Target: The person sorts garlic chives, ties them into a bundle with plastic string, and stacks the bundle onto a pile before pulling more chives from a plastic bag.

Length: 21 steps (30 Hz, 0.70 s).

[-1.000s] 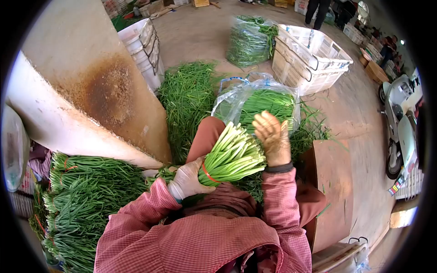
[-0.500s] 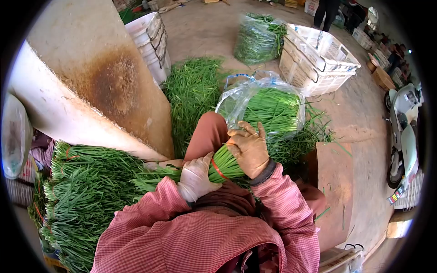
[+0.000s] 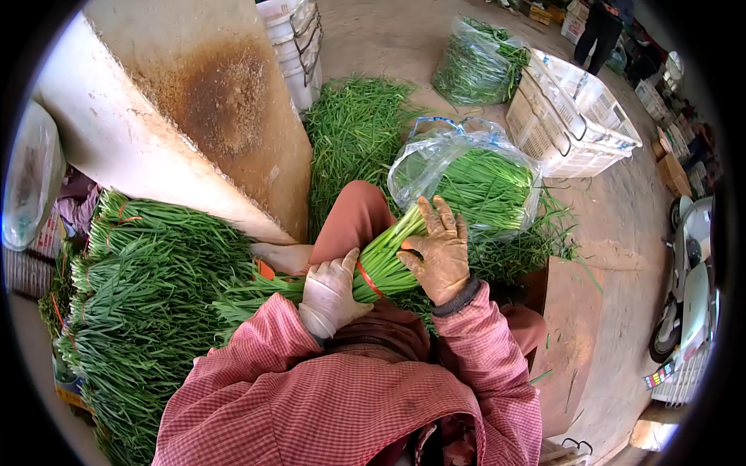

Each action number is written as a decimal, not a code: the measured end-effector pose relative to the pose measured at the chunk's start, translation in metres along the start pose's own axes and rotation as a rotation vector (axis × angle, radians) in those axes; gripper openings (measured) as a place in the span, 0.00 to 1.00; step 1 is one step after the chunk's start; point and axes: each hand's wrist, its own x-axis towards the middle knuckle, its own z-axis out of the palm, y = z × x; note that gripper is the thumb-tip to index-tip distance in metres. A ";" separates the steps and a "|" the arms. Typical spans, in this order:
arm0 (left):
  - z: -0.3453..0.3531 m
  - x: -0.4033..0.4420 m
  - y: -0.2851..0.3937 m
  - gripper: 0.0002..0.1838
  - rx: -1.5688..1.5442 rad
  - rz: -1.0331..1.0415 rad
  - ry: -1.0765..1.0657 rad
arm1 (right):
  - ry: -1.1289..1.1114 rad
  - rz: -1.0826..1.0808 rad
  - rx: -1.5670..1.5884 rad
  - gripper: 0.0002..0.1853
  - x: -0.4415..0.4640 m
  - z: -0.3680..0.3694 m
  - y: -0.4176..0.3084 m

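Observation:
Across my lap lies a bunch of green chives [image 3: 388,252], leafy end to the left and pale stems pointing up and right. A red band [image 3: 368,279] circles it. My left hand [image 3: 332,293], in a whitish glove, is closed round the bunch just left of the band. On the stem side, my right hand [image 3: 440,252] in a tan, soiled glove has its fingers stretched out and thumb apart. It lies against or just beside the stems; contact is hard to judge. A plastic bag [image 3: 416,169] holding more chives [image 3: 489,182] stands open in front.
Tied chive bunches [image 3: 155,311] are piled at my left, beside a stained pillar [image 3: 225,101]. Loose greens [image 3: 361,120] cover the floor ahead. Farther off are white buckets [image 3: 294,50], a filled bag [image 3: 478,66] and white crates [image 3: 575,116]. A scooter [image 3: 691,272] stands right; a person [image 3: 600,31] stands behind.
My right hand has opened its fingers and moved off the stem ends, which now show. The left hand keeps its hold on the bunch. The whole view has shifted slightly.

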 end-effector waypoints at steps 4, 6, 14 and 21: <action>-0.006 0.005 -0.007 0.49 -0.011 0.023 -0.078 | -0.008 -0.012 -0.119 0.11 0.002 0.007 -0.016; -0.006 0.006 -0.014 0.48 -0.055 0.023 -0.079 | 0.124 -0.031 -0.181 0.07 0.002 0.008 -0.020; 0.013 0.033 -0.098 0.45 -0.778 -0.052 -0.391 | 0.470 0.560 -0.229 0.24 0.014 -0.012 0.120; -0.002 0.047 -0.095 0.42 -1.197 -0.187 -0.474 | 0.480 0.074 0.182 0.12 0.011 -0.008 -0.031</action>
